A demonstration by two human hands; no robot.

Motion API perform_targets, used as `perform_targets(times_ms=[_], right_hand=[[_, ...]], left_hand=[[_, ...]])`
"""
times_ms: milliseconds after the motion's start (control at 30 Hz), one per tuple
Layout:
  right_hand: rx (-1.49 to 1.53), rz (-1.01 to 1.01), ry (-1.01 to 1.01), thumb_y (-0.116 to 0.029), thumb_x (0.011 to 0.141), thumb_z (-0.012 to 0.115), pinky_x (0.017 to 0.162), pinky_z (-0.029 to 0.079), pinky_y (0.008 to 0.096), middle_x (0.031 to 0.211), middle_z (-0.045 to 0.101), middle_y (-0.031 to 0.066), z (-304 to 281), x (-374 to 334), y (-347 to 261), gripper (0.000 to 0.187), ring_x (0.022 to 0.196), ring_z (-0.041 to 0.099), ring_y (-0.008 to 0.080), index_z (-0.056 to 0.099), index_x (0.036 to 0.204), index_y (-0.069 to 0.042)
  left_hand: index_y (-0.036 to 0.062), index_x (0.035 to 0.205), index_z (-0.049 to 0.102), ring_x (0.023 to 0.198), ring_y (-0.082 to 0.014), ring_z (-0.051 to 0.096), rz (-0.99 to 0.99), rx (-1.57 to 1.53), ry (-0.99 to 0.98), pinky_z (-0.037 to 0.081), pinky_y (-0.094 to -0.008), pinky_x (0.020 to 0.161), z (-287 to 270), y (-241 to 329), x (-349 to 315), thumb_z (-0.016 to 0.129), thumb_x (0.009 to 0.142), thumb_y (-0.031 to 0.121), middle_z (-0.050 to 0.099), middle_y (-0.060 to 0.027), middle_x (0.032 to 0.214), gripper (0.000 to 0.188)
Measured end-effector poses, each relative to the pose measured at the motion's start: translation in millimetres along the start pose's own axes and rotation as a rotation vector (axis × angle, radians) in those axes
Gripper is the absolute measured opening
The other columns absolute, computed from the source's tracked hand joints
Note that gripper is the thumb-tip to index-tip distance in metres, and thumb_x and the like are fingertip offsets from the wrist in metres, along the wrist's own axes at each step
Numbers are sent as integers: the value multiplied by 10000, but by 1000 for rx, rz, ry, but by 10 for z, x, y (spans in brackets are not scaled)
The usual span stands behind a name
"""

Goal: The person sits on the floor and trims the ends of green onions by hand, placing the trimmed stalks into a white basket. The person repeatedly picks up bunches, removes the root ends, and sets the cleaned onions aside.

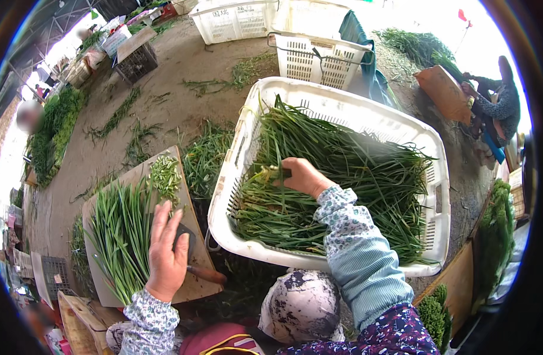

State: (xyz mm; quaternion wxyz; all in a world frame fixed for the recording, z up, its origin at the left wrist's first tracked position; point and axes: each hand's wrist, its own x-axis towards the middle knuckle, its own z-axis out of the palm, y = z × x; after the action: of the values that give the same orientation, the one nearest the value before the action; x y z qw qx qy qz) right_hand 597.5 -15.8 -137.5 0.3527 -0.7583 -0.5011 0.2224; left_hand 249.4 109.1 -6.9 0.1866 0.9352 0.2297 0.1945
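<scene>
Garlic chives (348, 157) are apparently being gathered, right hand (307, 178) gripping some, left hand (167, 254) open; lifting is likely requiring gentle untangling.

Long, narrow green leaves (354, 154) lie loosely layered in the white crate (222, 231), their paler ends mostly to the left. A tidier leaf bunch (118, 231) lies left on the board (194, 288); a knife (206, 274) with dark blade and brown handle lies to its right.
</scene>
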Motion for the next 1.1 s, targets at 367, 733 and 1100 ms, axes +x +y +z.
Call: perform_targets(times_ms=[367,733,1100], right_hand=[[541,107,47,-104,827,780,844,517,273,1002,723,40,-476,-114,99,401,902,624,88,669,1192,19],[529,19,-119,-147,826,810,904,507,277,1084,713,33,-438,-91,86,450,970,615,90,647,1216,7],[-34,114,-360,-253,730,816,849,524,406,947,731,150,28,-12,-228,409,938,699,291,701,1071,-59]], left_hand=[[-1,1279,593,1254,-376,552,145,-247,-50,446,-406,1052,534,376,646,650,880,18,588,-204,1316,403],[-34,1184,645,1014,-352,665,-25,-289,-234,527,-398,889,1489,440,1231,708,796,52,678,-236,1077,401],[-71,1311,526,976,-199,675,-340,-848,-301,587,-311,810,1722,291,1180,537,834,-114,631,-167,1189,480]])
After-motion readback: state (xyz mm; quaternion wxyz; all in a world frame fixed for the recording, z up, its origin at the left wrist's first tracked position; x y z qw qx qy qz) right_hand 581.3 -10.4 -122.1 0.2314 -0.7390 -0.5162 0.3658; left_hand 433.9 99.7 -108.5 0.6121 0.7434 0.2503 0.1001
